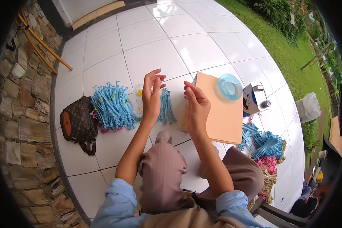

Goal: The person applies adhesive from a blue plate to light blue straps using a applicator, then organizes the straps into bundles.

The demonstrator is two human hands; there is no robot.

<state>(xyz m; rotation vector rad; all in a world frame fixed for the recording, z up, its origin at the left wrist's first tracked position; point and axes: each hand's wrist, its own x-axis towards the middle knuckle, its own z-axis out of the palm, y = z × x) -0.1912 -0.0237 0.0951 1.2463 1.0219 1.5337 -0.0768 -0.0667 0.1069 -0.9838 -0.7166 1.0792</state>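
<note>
My left hand (152,97) is raised in front of me, its fingers bent but apart, with nothing visible in it. Facing it across a gap, my right hand (198,108) has its fingers curled in against the thumb; whatever they may hold is hidden. Below and beside my left hand lies a small bundle of light blue cords (166,108) with knobbed ends. A clear plastic bag (136,100) with yellow bits shows just left of that hand. Behind my right hand is a flat tan board (220,117), with a translucent blue bowl (230,86) at its far corner.
A large pile of blue cords (112,106) lies left, against a brown patterned backpack (79,123). Right of the board are a blue and white can (253,99), more blue cord bundles (269,145) and pink bundles (267,164). A stone wall (30,129) borders the tiled floor (102,72); grass (271,41) lies right.
</note>
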